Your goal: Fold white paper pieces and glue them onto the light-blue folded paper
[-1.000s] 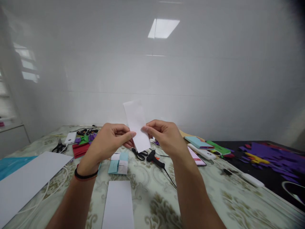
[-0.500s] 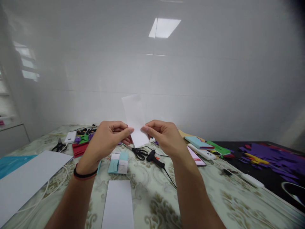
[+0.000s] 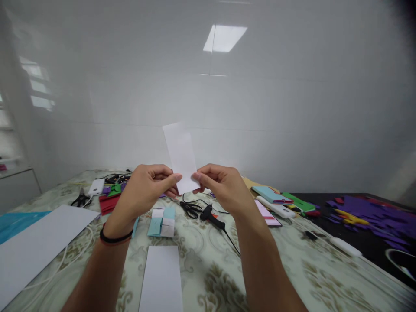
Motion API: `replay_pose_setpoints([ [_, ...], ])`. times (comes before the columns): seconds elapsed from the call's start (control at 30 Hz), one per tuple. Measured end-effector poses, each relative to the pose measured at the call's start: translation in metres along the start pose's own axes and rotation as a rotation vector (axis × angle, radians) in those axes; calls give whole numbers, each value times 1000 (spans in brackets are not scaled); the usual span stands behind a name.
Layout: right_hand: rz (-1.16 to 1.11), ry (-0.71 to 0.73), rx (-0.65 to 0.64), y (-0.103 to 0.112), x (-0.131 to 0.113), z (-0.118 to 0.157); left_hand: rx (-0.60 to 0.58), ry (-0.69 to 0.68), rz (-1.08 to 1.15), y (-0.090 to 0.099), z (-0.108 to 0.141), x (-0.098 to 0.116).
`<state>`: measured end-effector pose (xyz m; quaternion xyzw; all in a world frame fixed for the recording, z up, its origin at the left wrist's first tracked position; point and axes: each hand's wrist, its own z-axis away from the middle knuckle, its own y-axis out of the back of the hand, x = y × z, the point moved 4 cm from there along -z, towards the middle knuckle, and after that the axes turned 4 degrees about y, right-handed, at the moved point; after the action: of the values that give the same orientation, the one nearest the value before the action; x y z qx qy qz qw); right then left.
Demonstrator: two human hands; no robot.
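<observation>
Between my two hands a narrow strip of white paper (image 3: 181, 151) is held up above the table, its top leaning to the left. My left hand (image 3: 154, 182) pinches the strip's lower left edge with thumb and fingers. At the lower right edge, my right hand (image 3: 214, 180) grips it the same way. Below them on the table lies a folded blue-and-white paper square (image 3: 161, 222). Nearer to me is another white paper strip (image 3: 161, 277), lying flat. Black scissors (image 3: 190, 210) and a black glue gun (image 3: 212, 216) rest just beyond.
A large white sheet (image 3: 42, 247) lies at the left over a blue sheet (image 3: 19, 223). Red folded paper (image 3: 108, 203) and pliers (image 3: 80, 198) are behind it. To the right are a phone (image 3: 268, 214), a light blue booklet (image 3: 271, 194) and purple scraps (image 3: 373, 214).
The white paper strip has shifted slightly up and to the left in my hands. Both hands keep their pinch and have hardly moved.
</observation>
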<state>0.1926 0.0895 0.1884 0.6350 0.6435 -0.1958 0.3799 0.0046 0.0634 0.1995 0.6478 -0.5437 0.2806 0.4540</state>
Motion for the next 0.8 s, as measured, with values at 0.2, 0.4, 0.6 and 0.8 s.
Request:
replay_pose_setpoints([
  [0.2,-33,-4,5,-1,-1,0,-6,5,6,-2,-1,0],
  [0.4,-45,12,-3,-1,2,0,-18,-2,25,-1,-1,-5],
  [0.6,-60,-20,-77,-3,4,1,80,-116,63,4,-2,-4],
  [0.8,8,48,-116,-6,2,1,90,-143,129,5,-2,-3],
])
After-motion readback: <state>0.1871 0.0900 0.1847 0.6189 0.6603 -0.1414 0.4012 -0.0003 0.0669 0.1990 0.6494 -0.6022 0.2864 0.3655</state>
